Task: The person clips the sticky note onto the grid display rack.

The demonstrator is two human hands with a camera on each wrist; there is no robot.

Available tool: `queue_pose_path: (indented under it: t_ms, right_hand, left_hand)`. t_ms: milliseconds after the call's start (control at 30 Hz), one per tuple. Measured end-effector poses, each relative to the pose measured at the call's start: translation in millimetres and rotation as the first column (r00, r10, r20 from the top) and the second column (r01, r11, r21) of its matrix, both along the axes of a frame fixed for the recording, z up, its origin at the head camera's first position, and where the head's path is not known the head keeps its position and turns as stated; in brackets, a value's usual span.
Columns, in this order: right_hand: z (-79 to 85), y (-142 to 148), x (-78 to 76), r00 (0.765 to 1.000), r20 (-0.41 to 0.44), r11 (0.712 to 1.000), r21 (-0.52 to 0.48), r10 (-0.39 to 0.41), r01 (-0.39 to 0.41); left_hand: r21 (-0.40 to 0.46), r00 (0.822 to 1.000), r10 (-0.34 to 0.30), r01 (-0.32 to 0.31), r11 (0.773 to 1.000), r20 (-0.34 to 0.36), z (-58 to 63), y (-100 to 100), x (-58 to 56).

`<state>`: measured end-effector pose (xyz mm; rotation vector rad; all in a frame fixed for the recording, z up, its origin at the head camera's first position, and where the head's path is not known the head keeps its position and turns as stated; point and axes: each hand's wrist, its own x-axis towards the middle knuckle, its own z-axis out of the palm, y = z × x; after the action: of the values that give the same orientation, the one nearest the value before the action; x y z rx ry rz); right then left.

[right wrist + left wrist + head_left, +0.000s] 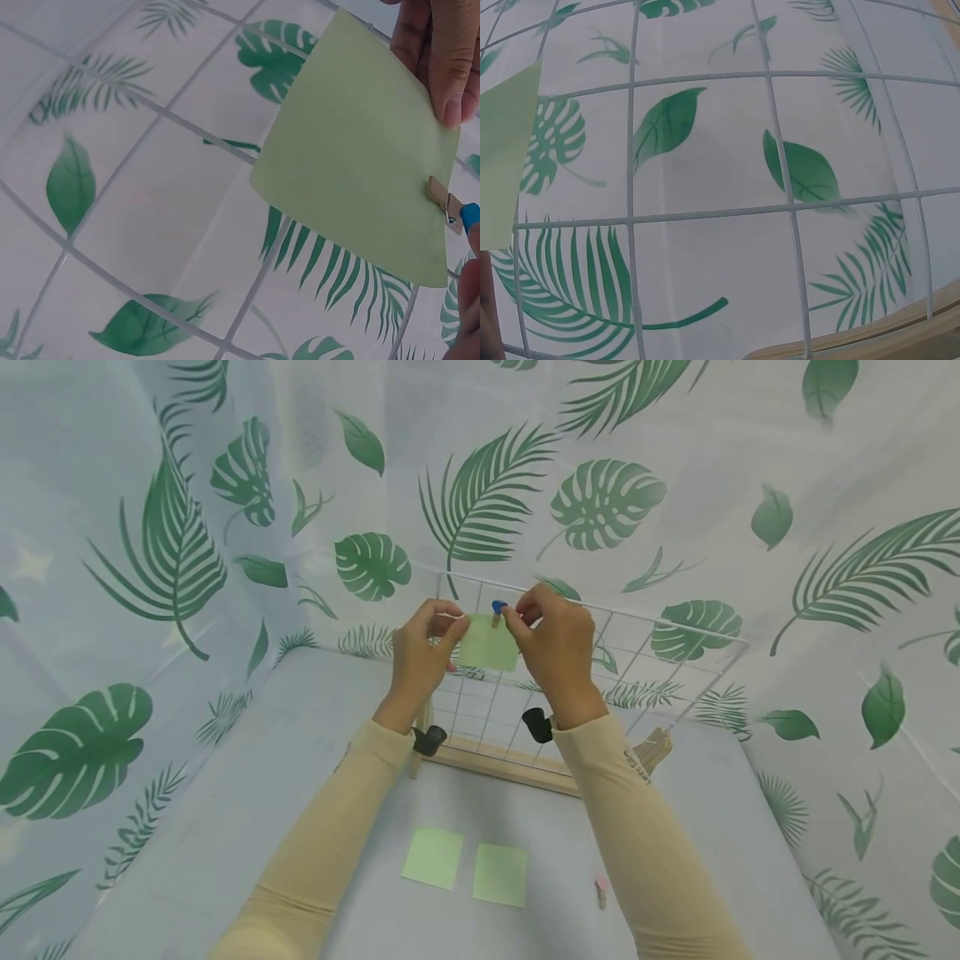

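Green note (pixel 487 643) stands nearly upright before the wire grid (pixel 630 220), between two raised hands on forearms stretched toward the far side: the left hand (pixel 423 652) pinches its upper left corner between closed thumb and fingers, while the right hand (pixel 558 647), fingers also closed, pinches a blue-topped clothespin (pixel 442 197) whose wooden tip overlaps the note's top edge. Nearer on the table (pixel 225 793) lie two more notes (pixel 433 858) side by side and, to their right, one pink-topped clothespin (pixel 602 893), making three notes and two clothespins.
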<state>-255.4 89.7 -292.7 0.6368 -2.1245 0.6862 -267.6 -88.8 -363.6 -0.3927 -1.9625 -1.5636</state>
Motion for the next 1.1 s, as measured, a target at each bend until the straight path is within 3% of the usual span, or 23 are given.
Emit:
queue_pose_path:
  t_ms: [200,400,600,700,867,1100]
  right_hand:
    - [-4.6,9,-3.7,0.997,0.024,0.996,-0.037,0.079,-0.078]
    - [-5.6,18,2.5,0.984,0.109,0.987,-0.102,0.138,-0.127]
    - [-2.8,26,13.3,0.96,0.218,0.982,-0.107,0.173,-0.153]
    - [-2.0,30,17.4,0.935,0.292,0.977,-0.132,0.201,-0.168]
    - [-1.7,37,23.7,0.867,0.407,0.952,-0.222,0.287,-0.211]
    - [-3.7,49,30.2,0.774,0.457,0.89,-0.342,0.439,-0.302]
  left_hand:
    - [0.008,1.0,-0.002,0.002,1.0,-0.027,1.0,0,0.9]
    - [0.006,0.999,0.018,-0.018,1.0,-0.029,-0.9,-1,2.9]
    - [-0.053,0.994,0.064,-0.068,0.996,-0.086,-1.8,-7,8.0]
    - [-0.077,0.993,0.064,-0.071,0.994,-0.095,-1.5,-11,12.3]
    - [-0.089,0.996,0.043,-0.049,0.995,-0.078,-1.4,-16,21.3]
    - [-0.111,0.998,-0.027,0.021,0.994,-0.051,1.9,-22,35.4]
